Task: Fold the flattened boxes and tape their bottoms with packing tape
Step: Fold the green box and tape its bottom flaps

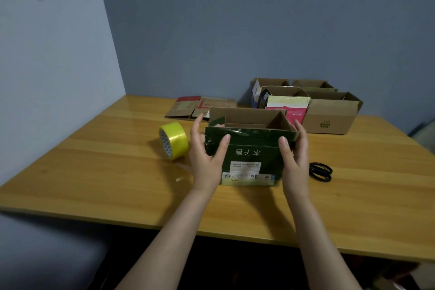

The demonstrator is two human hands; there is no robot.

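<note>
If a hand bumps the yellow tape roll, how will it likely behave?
The tape roll seems to stand on its curved rim, not flat, so a bump would probably set it rolling. The table looks smooth and glossy, so little would slow it. The roll looks thick with tape, so likely stiff and fairly heavy for its size.

Single head view, looking forward and down, close over wooden table (94, 172), facing room corner
</note>
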